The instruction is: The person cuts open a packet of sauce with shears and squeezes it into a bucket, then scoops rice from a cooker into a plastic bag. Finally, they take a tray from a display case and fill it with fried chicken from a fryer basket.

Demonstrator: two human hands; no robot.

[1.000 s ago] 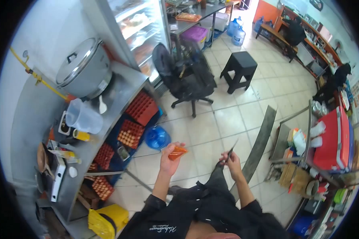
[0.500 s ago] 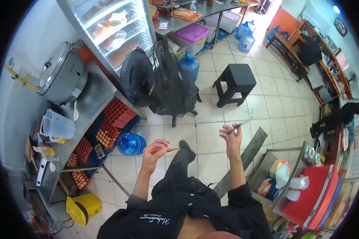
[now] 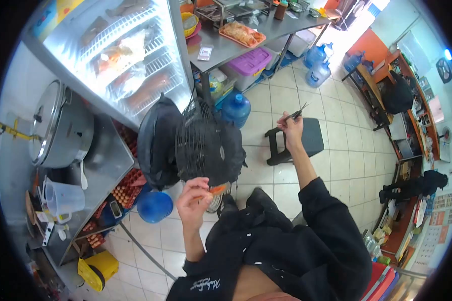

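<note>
My right hand (image 3: pixel 291 131) is raised in front of the black stool (image 3: pixel 314 138), closed on a pair of scissors with dark handles. The blades of the scissors (image 3: pixel 303 109) point up and to the right. Lower down on the left, my left hand (image 3: pixel 192 200) pinches a small, flat orange piece (image 3: pixel 217 190); its exact kind is too small to tell. Just beyond that hand stands a fan with a round wire guard (image 3: pixel 201 143), beside a bulky black bag-like bundle (image 3: pixel 158 143).
A lit fridge (image 3: pixel 130 60) with bagged food stands ahead left. Past it, a steel table (image 3: pixel 276 27) carries an orange tray of food (image 3: pixel 241 35). Water jugs (image 3: pixel 236 110), a steel counter (image 3: pixel 110 150), egg trays (image 3: pixel 128 188) and a yellow bucket (image 3: pixel 98 271) flank the tiled floor.
The view has shifted forward toward the fridge and fan. My right hand has risen with the scissors, which now point upward. My left hand still pinches the orange piece, now near the fan.
</note>
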